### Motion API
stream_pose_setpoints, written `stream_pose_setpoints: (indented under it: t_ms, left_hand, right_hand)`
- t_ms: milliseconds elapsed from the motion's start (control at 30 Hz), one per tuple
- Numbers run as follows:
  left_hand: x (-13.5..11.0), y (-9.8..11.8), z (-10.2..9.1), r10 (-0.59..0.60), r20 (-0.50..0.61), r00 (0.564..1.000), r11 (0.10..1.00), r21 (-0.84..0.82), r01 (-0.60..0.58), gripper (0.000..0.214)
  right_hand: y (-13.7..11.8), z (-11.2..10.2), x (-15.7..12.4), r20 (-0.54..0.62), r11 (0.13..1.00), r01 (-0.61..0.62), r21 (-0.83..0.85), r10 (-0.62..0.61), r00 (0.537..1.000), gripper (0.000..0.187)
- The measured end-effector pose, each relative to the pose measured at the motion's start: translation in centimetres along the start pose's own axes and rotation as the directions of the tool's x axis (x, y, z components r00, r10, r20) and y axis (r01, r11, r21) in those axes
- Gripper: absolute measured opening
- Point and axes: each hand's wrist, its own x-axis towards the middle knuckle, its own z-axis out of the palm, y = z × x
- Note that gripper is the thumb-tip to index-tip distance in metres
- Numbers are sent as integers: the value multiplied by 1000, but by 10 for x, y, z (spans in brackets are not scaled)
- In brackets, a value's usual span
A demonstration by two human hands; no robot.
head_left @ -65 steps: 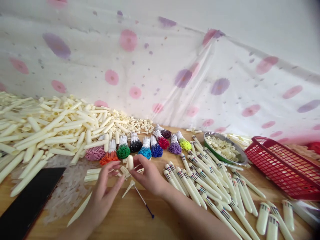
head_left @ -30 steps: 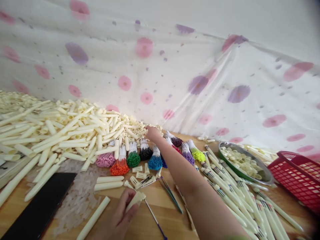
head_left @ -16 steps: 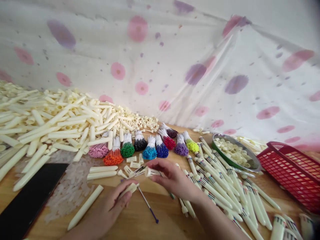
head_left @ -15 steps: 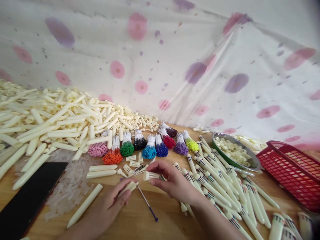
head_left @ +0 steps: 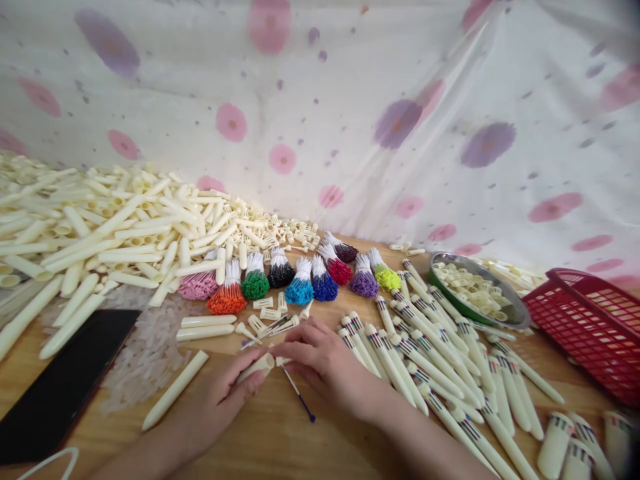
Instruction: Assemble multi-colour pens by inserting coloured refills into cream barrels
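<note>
My left hand [head_left: 225,390] is closed around a short cream pen barrel [head_left: 259,367], its open end turned to the right. Close to that opening, my right hand [head_left: 330,363] pinches a small cream pen part [head_left: 283,361], mostly hidden by the fingers. Whether the two pieces touch, I cannot tell. A thin refill with a dark blue end [head_left: 304,402] lies on the wood below the right fingers. Just beyond the hands are loose slotted cream pieces [head_left: 257,325]. Left of my left hand rests a long cream barrel [head_left: 175,390].
Bundles of coloured refills [head_left: 299,288] stand in a row. Cream barrels [head_left: 125,227] heap up at the left, by a black flat object [head_left: 70,387]. On the right lie multicolour pens [head_left: 440,353], a bowl of slotted parts [head_left: 520,313] and a red basket [head_left: 590,340].
My right hand has come down and left, bringing the slotted cream part up to the barrel's opening. The barrel in my left hand has turned, so its round end shows. The view has shifted slightly.
</note>
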Motion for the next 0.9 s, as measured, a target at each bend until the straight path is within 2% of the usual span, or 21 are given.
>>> stream_pose_setpoints:
  t_ms: [67, 100, 133, 200, 233, 267, 300, 367, 500, 567, 600, 667, 767, 833, 900]
  left_hand:
    - [0, 2, 0, -20, -2, 1000, 999, -51, 20, 34]
    - [0, 3, 0, -27, 10, 1000, 997, -65, 28, 34]
    - [0, 4, 0, -31, 27, 999, 997, -71, 33, 35]
    - [0, 6, 0, -30, 62, 998, 996, -78, 35, 37]
    - [0, 7, 0, -31, 77, 997, 996, -86, 37, 39]
    - [0, 7, 0, -32, 90, 995, 994, -97, 41, 40]
    - [0, 7, 0, -36, 100, 994, 993, -107, 47, 41]
    - [0, 6, 0, -48, 113, 992, 990, -127, 62, 42]
    - [0, 2, 1, -61, 142, 988, 979, -186, 87, 44]
    - [0, -1, 2, -71, 150, 986, 971, -215, 102, 45]
    - [0, -2, 2, -73, 152, 986, 968, -226, 107, 46]
    - [0, -3, 2, -71, 158, 985, 965, -240, 108, 45]
    - [1, -4, 3, -59, 168, 984, 966, -239, 99, 44]
    - [1, -5, 4, -70, 170, 983, 968, -227, 108, 44]
    - [0, -6, 5, -101, 184, 978, 964, -224, 142, 44]
  right_hand:
    - [2, 4, 0, -102, 989, -76, 126, 89, 991, 16]
    - [2, 6, 0, -154, 958, -107, 268, 152, 976, 12]
    - [2, 8, 0, -181, 889, -117, 443, 217, 959, 11]
    - [1, 12, 1, -137, 645, -94, 759, 299, 944, 19]
    - [0, 14, 2, -88, 520, -88, 850, 304, 949, 24]
    - [-1, 16, 3, -43, 432, -96, 897, 303, 952, 29]
    - [-3, 19, 3, -15, 388, -109, 915, 303, 953, 33]
    - [-4, 24, 4, -1, 371, -119, 921, 308, 952, 33]
    - [-5, 32, 5, -31, 356, -79, 931, 293, 956, 21]
    - [-4, 33, 5, -42, 374, -70, 925, 284, 958, 20]
    - [-4, 33, 5, -54, 410, -70, 909, 282, 958, 20]
    - [-2, 31, 4, -100, 562, -82, 823, 287, 953, 21]
    - [3, 26, 1, -162, 841, -157, 518, 277, 947, 22]
    - [6, 21, 1, -142, 924, -189, 332, 247, 958, 25]
    - [10, 17, 2, -92, 955, -184, 234, 210, 973, 28]
